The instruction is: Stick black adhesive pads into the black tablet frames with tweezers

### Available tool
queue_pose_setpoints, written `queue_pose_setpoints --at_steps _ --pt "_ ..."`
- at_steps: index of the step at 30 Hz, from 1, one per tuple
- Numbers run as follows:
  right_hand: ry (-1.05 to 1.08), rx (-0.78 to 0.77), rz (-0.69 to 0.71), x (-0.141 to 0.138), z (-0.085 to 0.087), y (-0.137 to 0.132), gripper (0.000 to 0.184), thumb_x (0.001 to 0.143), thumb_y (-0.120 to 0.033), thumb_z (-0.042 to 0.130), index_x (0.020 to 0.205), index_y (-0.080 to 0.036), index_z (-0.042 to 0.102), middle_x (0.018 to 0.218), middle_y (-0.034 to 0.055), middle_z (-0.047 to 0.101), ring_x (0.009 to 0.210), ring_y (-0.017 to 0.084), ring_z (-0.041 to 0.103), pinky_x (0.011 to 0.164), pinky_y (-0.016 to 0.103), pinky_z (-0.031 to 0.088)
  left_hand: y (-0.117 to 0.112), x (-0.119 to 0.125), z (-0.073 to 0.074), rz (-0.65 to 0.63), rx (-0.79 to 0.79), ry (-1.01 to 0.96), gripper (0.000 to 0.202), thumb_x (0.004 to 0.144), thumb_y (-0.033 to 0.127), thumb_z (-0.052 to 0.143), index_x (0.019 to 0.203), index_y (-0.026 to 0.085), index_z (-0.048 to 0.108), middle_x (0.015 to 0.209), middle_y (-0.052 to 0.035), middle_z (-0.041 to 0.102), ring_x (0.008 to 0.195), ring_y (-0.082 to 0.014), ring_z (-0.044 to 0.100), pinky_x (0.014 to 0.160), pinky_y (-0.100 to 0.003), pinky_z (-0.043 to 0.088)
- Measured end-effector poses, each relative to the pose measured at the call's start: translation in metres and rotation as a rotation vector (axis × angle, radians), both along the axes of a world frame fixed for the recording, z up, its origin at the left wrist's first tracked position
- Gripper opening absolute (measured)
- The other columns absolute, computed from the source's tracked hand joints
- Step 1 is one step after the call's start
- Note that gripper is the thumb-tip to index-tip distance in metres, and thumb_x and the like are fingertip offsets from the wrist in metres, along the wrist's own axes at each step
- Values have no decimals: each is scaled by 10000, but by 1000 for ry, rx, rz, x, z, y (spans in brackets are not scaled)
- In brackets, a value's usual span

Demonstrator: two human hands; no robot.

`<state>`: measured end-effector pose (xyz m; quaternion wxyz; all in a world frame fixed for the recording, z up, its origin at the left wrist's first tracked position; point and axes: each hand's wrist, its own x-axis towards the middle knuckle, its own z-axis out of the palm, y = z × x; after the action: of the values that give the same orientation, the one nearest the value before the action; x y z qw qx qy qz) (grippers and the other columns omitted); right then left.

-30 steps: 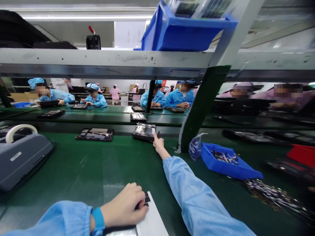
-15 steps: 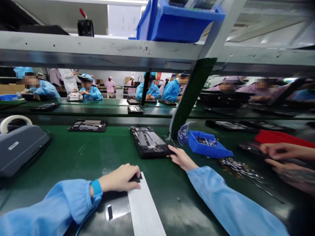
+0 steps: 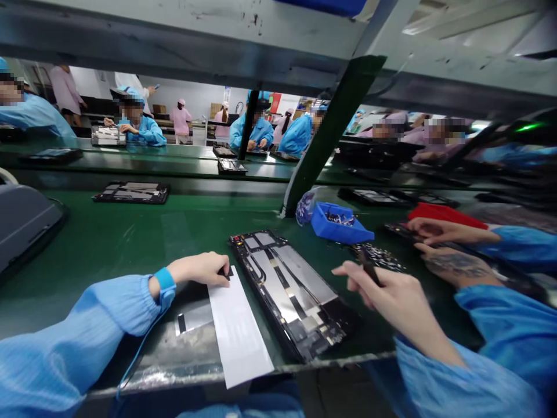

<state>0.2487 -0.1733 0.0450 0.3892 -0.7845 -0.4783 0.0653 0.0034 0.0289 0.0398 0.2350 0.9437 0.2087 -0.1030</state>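
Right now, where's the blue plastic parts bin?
Head view: the blue plastic parts bin sits on the green belt, just right of the dark green post, beyond the right hand.

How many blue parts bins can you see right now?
2: one blue bin on the green belt, holding small parts; a probable second shows only as a blue sliver at the top edge, above the grey shelf beam. More may be hidden.
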Motion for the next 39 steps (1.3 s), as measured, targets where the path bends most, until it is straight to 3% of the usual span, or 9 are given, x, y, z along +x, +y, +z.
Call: queue_pose_setpoints --at_steps 2,4,9,12,20,25,31,36,39 --pt "133 40 118 -21 7 18 600 797 -671 339 690 -198 694 572 59 577 488 162 537 501 292 449 1 0 3 -5 -22 15 183 811 269 560 931 130 570 741 -7 569 606 -122 467 530 -213 311" --pt "249 -25 317 -43 9 39 613 820 -650 305 660 -176 658 575 51 562 498 160 556 486 281 454 3 0 5 -19 -52 28 146 830 240 525 915 134 580 725 5 567 608 -113 470 533 -203 320" --pt "223 -31 727 -81 0 86 225 820 -364 520 718 -168 565 695 12 567 612 133 587 584 239 469 7 2 7 -33 -104 49 176 790 169 543 958 138 588 702 26 558 609 -105 476 546 -192 338" --pt "161 -19 828 -88 -10 103 101 800 -243 548 757 -163 591 725 12 572 630 120 569 567 216 452 6 3 7 -20 -110 53 197 777 174 549 967 142 594 720 21 565 617 -110 486 547 -195 347" --pt "91 -9 826 -86 -16 107 67 775 -220 583 744 -165 605 657 -10 550 551 96 516 493 199 401 6 3 5 -9 -114 43 220 758 178 568 973 140 603 727 15 585 630 -118 510 531 -195 354" --pt "67 -4 795 -91 -18 109 91 772 -221 582 700 -167 597 659 -2 568 564 109 558 513 209 424 2 4 6 4 -96 48 213 762 167 553 970 151 600 757 6 606 648 -121 531 540 -193 369" --pt "339 -47 759 -89 -12 102 208 770 -342 603 682 -182 502 600 -16 558 555 161 642 492 234 483 -4 5 7 41 -35 56 214 748 134 530 949 146 603 746 -8 615 631 -122 541 528 -191 382" --pt "330 156 536 -72 -8 80 304 771 -437 601 649 -192 468 591 -20 532 524 157 632 495 253 504 -6 3 4 17 9 11 180 736 136 536 906 159 590 742 -12 605 631 -133 534 544 -208 384" --pt "386 253 412 -69 -19 71 356 775 -490 583 632 -207 423 540 -31 507 435 140 589 420 244 479 -18 7 -3 43 85 -208 124 782 145 490 883 158 561 738 -20 583 670 -152 524 606 -241 393"
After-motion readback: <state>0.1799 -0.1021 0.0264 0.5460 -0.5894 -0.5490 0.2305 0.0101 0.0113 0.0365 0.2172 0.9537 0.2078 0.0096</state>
